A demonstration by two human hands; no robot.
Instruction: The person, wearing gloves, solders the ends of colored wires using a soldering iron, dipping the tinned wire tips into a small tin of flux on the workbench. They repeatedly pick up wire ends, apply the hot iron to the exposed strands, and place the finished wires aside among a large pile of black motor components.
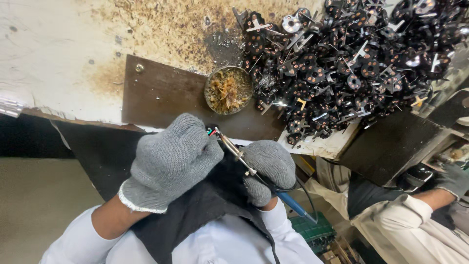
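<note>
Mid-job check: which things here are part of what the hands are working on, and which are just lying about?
In hand:
left hand, closed on a small part with coloured wires
right hand, holding the soldering iron
round tin of brownish residue, close to the tip

Lying about:
pile of black parts
brown board
co-worker's gloved hand
</note>
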